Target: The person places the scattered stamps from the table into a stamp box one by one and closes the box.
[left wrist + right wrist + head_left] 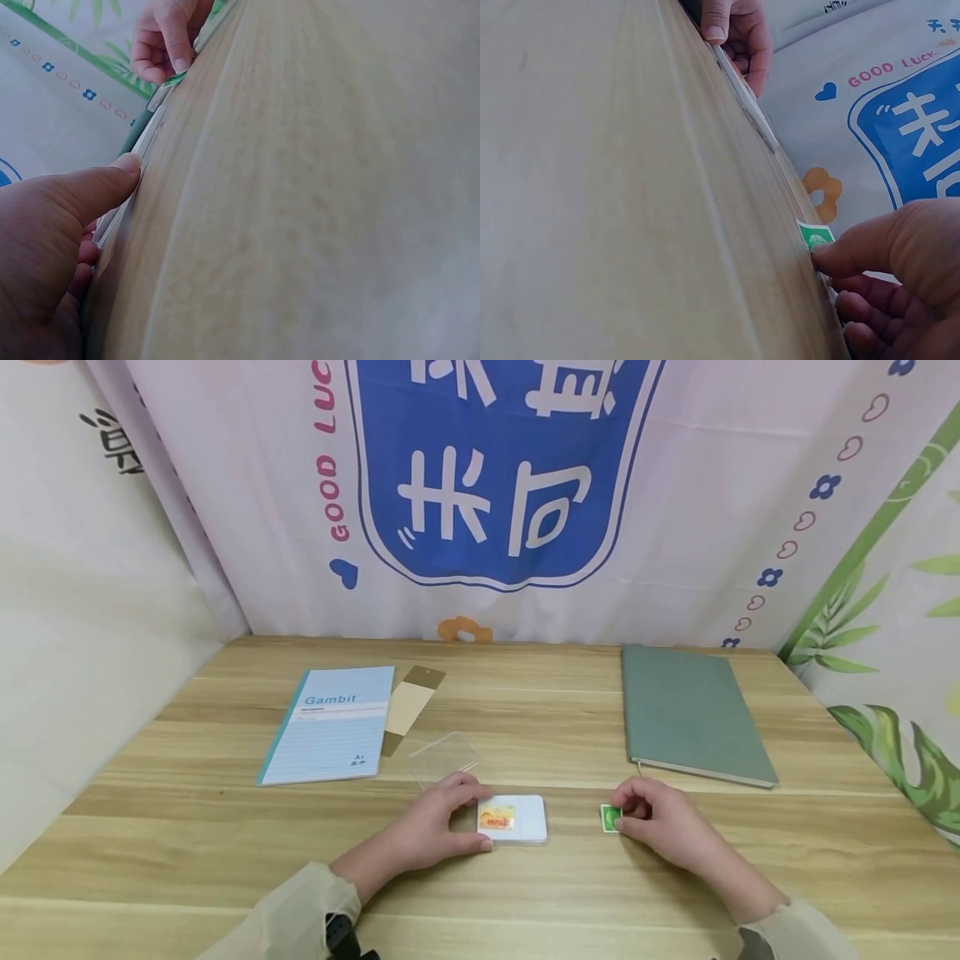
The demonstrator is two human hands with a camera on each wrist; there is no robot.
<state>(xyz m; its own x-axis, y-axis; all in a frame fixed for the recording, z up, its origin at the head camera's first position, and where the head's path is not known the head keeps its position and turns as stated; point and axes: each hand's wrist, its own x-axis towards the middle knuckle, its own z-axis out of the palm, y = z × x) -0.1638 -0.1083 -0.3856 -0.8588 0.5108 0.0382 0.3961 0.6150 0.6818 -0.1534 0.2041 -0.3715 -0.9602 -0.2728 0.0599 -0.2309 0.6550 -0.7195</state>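
My left hand grips a small flat white case with rounded corners, thumb along the near edge and fingers at the far edge. On the left part of its top lies a yellow and orange stamp-like piece. To the right, my right hand pinches a small green stamp with a white border between thumb and fingers, at the table surface. In the right wrist view the green stamp sticks out past the thumb. A clear plastic cover lies just behind my left hand, partly hidden by it.
A light blue notebook lies at the back left on the wooden table, beside a brown and beige card strip. At the back right lies a grey-green hardcover book. A printed curtain hangs behind the table.
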